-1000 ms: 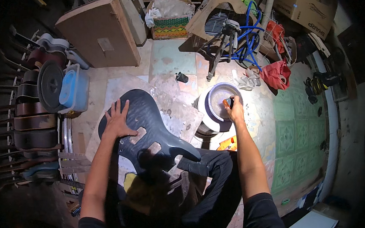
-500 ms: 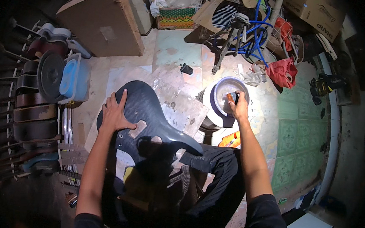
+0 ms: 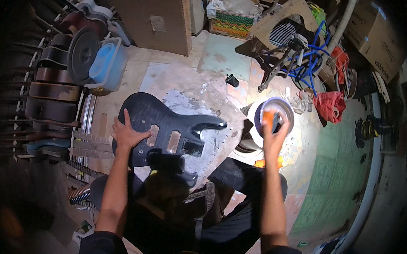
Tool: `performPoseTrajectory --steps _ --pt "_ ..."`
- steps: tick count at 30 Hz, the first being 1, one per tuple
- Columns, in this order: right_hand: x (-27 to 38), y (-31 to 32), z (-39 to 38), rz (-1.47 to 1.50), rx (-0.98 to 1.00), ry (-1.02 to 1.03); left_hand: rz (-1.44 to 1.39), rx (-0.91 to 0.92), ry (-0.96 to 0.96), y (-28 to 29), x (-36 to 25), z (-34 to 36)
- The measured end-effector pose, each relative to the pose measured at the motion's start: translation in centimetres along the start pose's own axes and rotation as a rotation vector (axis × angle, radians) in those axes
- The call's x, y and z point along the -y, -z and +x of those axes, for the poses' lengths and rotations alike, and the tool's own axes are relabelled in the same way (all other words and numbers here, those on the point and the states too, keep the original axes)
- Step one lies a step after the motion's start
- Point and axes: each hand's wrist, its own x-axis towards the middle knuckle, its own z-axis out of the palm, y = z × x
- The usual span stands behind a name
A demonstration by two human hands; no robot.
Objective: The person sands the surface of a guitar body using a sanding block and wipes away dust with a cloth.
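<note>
A dark grey electric guitar body [image 3: 152,108] with cutouts lies on a scuffed pale board [image 3: 210,94] in front of me. My left hand [image 3: 127,132] rests spread on its left side, thumb beside an oblong cutout. My right hand [image 3: 275,133] grips an orange-and-dark block [image 3: 268,117], slightly blurred, over a purple-rimmed basin [image 3: 271,99] set on a white container [image 3: 250,115]. An orange item [image 3: 267,162] lies below the basin, partly behind my right arm.
Guitars [image 3: 51,110] line the left beside a clear tub [image 3: 115,69]. A leaning panel [image 3: 145,16], coiled blue hose [image 3: 314,59], tripod-like stand [image 3: 276,68], red bag [image 3: 330,106] and small black cup [image 3: 231,80] lie ahead. Cardboard boxes [image 3: 379,40] stand back right.
The guitar body has turned and sits flatter on the board, showing more cutouts. My right hand still holds the block, now more upright over the basin. The view has shifted.
</note>
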Motion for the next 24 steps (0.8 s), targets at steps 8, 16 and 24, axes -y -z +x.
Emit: performPoseTrajectory --steps 8,16,24 --pt "4.0 -7.5 -7.5 -0.016 0.226 -0.056 -0.118 -0.042 0.233 -2.2 -2.2 -4.6" --pt "3.3 -9.8 -5.5 -0.173 0.217 0.190 -0.032 -0.121 0.054 -3.1 -1.1 -6.7" --pt "5.2 -11.2 -7.1 -0.323 0.368 0.442 -0.147 -0.174 -0.026 -4.0 -7.6 -4.9"
